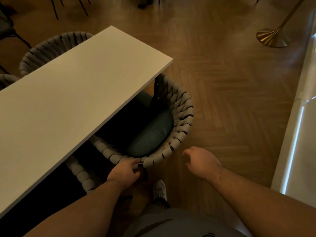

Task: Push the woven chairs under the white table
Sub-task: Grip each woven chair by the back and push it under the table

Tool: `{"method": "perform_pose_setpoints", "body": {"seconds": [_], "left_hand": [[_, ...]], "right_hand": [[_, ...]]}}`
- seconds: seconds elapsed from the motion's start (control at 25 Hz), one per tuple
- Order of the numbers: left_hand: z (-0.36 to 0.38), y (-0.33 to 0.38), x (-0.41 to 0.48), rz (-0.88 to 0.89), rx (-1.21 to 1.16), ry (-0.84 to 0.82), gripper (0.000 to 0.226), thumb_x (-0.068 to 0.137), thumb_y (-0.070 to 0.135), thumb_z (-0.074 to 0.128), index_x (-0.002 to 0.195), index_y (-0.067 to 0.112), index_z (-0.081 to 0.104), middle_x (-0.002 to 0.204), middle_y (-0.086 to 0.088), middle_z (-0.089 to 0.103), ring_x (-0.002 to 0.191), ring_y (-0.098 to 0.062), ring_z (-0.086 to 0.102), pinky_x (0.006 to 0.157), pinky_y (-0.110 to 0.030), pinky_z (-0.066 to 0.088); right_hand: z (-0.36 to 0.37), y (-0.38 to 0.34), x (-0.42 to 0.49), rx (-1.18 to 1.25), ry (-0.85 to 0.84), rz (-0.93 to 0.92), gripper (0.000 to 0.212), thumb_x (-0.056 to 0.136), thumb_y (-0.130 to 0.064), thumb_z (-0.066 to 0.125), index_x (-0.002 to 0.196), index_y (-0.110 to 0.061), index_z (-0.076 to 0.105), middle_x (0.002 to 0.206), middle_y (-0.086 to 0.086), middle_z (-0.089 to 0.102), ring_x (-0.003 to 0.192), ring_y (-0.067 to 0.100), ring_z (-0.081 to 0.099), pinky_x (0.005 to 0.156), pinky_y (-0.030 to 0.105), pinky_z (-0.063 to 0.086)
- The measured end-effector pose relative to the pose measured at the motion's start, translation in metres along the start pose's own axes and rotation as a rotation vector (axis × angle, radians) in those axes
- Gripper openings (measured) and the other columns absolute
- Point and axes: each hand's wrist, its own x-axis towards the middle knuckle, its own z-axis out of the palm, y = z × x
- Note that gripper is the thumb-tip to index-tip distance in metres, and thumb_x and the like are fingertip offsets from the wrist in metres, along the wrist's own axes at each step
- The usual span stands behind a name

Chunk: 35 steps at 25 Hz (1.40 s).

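Observation:
A long white table [71, 93] runs diagonally across the left of the view. A grey woven chair [183, 115] with a dark green cushion [153, 134] sits partly under its near right end. My left hand [124, 171] grips the chair's woven back rim at its nearest point. My right hand [201, 161] hovers just right of the rim, fingers loosely curled, holding nothing. A second woven chair [80, 173] shows beside it, mostly under the table. On the far side, another woven chair [49, 47] is tucked against the table.
Herringbone wood floor [230, 93] spreads to the right. A brass stand base [271, 37] is at the upper right. A pale glossy wall or counter [301, 134] runs along the right edge. Thin dark chair legs [54, 9] stand at the top left. My shoe [159, 189] is below the chair.

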Motion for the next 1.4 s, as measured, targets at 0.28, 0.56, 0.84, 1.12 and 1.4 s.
{"method": "perform_pose_setpoints", "body": {"seconds": [0.28, 0.56, 0.84, 1.12, 1.4], "left_hand": [[-0.046, -0.001, 0.05, -0.049, 0.023, -0.1, 0.065, 0.091, 0.033, 0.066, 0.152, 0.032, 0.045, 0.141, 0.005, 0.059, 0.117, -0.015, 0.06, 0.098, -0.031, 0.053], [-0.013, 0.022, 0.066, -0.125, 0.074, -0.198, 0.068, 0.091, 0.048, 0.068, 0.152, 0.035, 0.043, 0.143, 0.004, 0.058, 0.127, -0.019, 0.056, 0.104, -0.034, 0.048], [0.024, 0.09, 0.089, -0.345, -0.023, -0.375, 0.098, 0.082, 0.069, 0.068, 0.162, 0.038, 0.02, 0.166, -0.005, 0.026, 0.151, -0.033, 0.026, 0.122, -0.047, 0.028], [0.064, 0.115, 0.106, -0.419, 0.13, -0.331, 0.1, 0.086, 0.067, 0.065, 0.162, 0.043, 0.004, 0.173, -0.005, 0.005, 0.155, -0.047, -0.007, 0.124, -0.064, -0.004], [0.083, 0.121, 0.113, -0.442, 0.078, -0.229, 0.079, 0.093, 0.079, 0.038, 0.16, 0.042, 0.018, 0.17, -0.008, 0.014, 0.155, -0.048, -0.005, 0.121, -0.067, -0.011]], "right_hand": [[-0.022, 0.009, 0.067, -0.103, -0.079, -0.024, 0.043, 0.097, -0.022, 0.059, 0.139, -0.03, 0.058, 0.131, -0.004, 0.059, 0.118, 0.017, 0.057, 0.099, 0.036, 0.052], [-0.034, 0.034, 0.142, -0.288, -0.197, -0.216, 0.044, 0.095, -0.02, 0.058, 0.138, -0.029, 0.058, 0.136, -0.003, 0.056, 0.124, 0.021, 0.054, 0.103, 0.039, 0.049], [-0.074, 0.08, 0.219, -0.636, -0.507, -0.514, 0.066, 0.092, -0.039, 0.063, 0.152, -0.037, 0.037, 0.152, 0.0, 0.044, 0.143, 0.024, 0.037, 0.12, 0.058, 0.025], [-0.073, 0.088, 0.256, -0.844, -0.575, -0.703, 0.078, 0.096, -0.025, 0.062, 0.161, -0.035, 0.02, 0.161, 0.002, 0.04, 0.148, 0.03, 0.036, 0.123, 0.062, 0.017], [-0.054, 0.085, 0.274, -1.026, -0.558, -0.661, 0.071, 0.095, -0.026, 0.062, 0.158, -0.028, 0.028, 0.15, 0.009, 0.049, 0.139, 0.036, 0.046, 0.121, 0.063, 0.02]]}}
